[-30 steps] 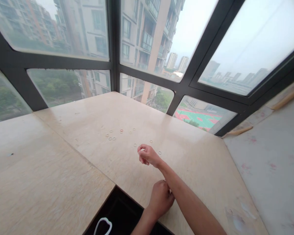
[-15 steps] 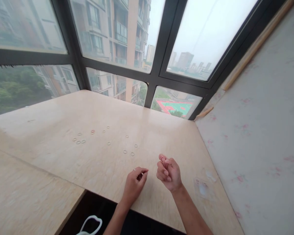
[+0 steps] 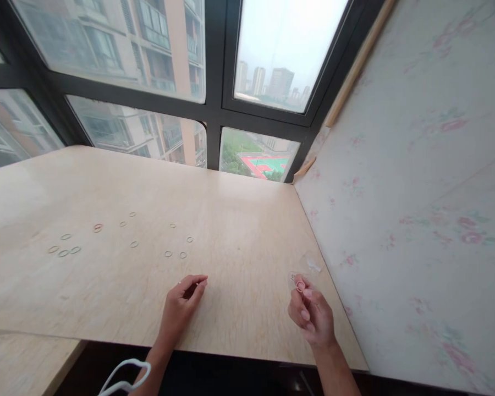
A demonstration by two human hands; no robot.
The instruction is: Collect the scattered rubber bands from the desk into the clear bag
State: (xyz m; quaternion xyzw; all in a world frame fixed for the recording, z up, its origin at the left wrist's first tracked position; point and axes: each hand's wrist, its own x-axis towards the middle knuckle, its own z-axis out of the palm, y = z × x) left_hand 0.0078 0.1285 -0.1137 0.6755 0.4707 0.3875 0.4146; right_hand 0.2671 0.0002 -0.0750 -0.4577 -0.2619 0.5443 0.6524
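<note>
My right hand (image 3: 311, 312) is curled near the table's right front corner, thumb and forefinger pinched on a small pink ring (image 3: 300, 285). My left hand (image 3: 182, 304) rests on the light wooden table (image 3: 239, 220) near its front edge, fingers bent and pinched together; what they hold is too small to name. Several small rings (image 3: 167, 253) lie scattered on the table beyond my left hand, with a reddish ring (image 3: 98, 227) and a cluster of three rings (image 3: 63, 250) farther left.
A flowered wall (image 3: 416, 192) runs along the table's right side. Dark-framed windows (image 3: 214, 110) stand behind the table. A white cord loop (image 3: 126, 374) hangs below the front edge. A pale smear (image 3: 313, 265) marks the tabletop near my right hand.
The view has swung to the right. My right hand has drawn back from the scattered rings to the right front corner with a pink ring pinched in it. My left hand came forward onto the table.
</note>
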